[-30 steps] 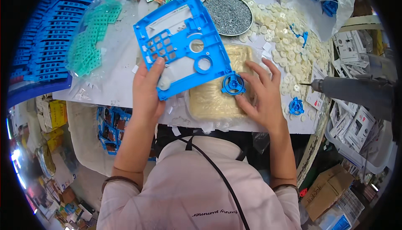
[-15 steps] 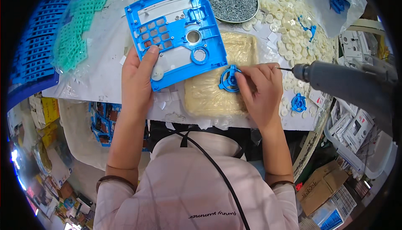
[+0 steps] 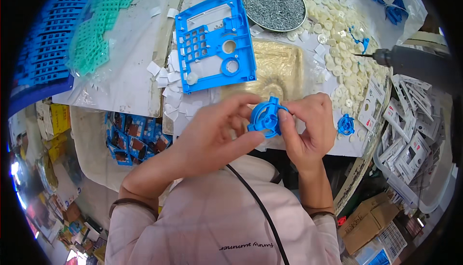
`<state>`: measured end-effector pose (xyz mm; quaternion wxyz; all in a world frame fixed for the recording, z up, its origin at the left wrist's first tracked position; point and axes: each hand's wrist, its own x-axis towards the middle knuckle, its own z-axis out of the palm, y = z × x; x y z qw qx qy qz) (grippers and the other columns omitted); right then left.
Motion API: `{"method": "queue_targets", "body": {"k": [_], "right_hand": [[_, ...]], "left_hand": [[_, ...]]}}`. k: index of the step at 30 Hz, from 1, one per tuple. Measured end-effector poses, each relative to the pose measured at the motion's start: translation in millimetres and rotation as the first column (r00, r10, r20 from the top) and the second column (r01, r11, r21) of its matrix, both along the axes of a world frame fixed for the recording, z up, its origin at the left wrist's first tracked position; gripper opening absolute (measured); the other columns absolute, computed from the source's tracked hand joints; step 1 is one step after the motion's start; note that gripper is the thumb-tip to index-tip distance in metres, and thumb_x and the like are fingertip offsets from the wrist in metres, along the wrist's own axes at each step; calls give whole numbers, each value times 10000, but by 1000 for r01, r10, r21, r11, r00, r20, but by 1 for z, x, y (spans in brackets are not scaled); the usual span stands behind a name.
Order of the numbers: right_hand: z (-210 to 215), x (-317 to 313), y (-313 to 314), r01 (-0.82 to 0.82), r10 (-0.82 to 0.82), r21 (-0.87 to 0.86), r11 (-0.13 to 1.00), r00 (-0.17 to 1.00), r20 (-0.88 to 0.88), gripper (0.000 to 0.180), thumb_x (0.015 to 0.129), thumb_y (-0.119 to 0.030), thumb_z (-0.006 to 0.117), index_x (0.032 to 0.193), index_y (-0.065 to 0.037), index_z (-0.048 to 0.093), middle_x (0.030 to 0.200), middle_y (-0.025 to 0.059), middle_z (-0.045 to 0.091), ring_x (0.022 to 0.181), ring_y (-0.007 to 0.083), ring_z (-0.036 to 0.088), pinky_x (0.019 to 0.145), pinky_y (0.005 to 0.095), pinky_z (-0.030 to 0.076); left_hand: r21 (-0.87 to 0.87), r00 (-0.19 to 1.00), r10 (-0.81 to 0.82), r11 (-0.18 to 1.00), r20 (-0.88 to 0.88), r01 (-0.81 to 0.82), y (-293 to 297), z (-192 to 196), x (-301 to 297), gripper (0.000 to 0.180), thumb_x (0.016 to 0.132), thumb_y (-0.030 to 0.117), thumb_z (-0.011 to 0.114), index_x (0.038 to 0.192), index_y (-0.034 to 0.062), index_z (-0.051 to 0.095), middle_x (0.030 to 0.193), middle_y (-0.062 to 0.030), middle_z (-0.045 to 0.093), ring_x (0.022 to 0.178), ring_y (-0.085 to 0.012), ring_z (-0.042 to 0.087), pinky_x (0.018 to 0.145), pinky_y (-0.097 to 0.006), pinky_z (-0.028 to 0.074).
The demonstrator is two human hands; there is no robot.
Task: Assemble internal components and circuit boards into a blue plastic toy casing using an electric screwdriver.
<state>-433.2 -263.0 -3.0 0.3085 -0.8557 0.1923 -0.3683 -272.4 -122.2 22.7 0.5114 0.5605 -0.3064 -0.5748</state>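
- Above the near edge of the tabletop, toward its middle, a blue plastic ring-shaped part with spokes and small lugs is held up, tilted, between both hands.
- On its right side, the right hand has its fingers clamped on the part, the thumb lying against the rim.
- At its left side, the left hand has its fingers curved, thumb and forefinger standing apart close to the rim; whether they grip it, I cannot tell.
- Just beyond the hands, a flat gold-coloured package in clear wrap lies on the tabletop.
- Left of that package, a blue plastic panel with a keypad grid and round openings lies slightly turned, near loose white paper squares.
- Toward the far edge, a round metal dish is full of small grey screws.
- Along the right edge, cream plastic discs are heaped; near the right corner sits a second blue ring-shaped part.
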Motion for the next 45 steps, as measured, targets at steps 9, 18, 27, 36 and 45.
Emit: {"method": "queue_targets", "body": {"k": [9,18,27,36,45], "right_hand": [[-12,-12,-11,87,-110,-115,990,970,-217,134,765,-83,802,865,-87,713,765,21,661,744,244,575,757,375,398],[-20,4,-31,-2,-77,-185,983,905,-419,110,781,-121,770,827,-101,673,727,27,619,761,255,543,789,412,394],[72,-49,-18,-200,173,-78,977,948,-267,254,779,-132,778,1011,-80,688,807,53,609,782,250,544,764,387,436],[90,-9,-69,-340,45,486,805,853,521,614,948,-167,660,1476,-23,384,1008,125,598,893,232,594,866,490,513],[80,6,-60,-381,150,547,746,896,418,688,865,-27,729,1475,4,411,839,99,647,701,185,645,820,407,593]], "left_hand": [[10,836,-58,998,546,62,-6,-17,-10,470,929,54,690,1378,14,561,1001,-73,679,723,-117,631,610,-258,496],[-263,437,80,888,896,377,-16,-45,-13,526,796,199,773,1276,37,628,1272,-115,599,1166,-303,560,926,-435,472],[-139,359,-29,891,933,433,-19,-40,-8,517,791,237,775,1246,31,639,1248,-114,606,1178,-301,554,947,-452,449],[-393,713,164,904,682,168,-91,-19,-30,359,862,170,767,1173,35,652,1039,-169,655,759,-334,655,674,-390,533],[-366,641,156,906,752,210,-93,-26,-29,151,882,163,751,952,39,700,764,-132,670,686,-299,670,623,-396,522]]}}
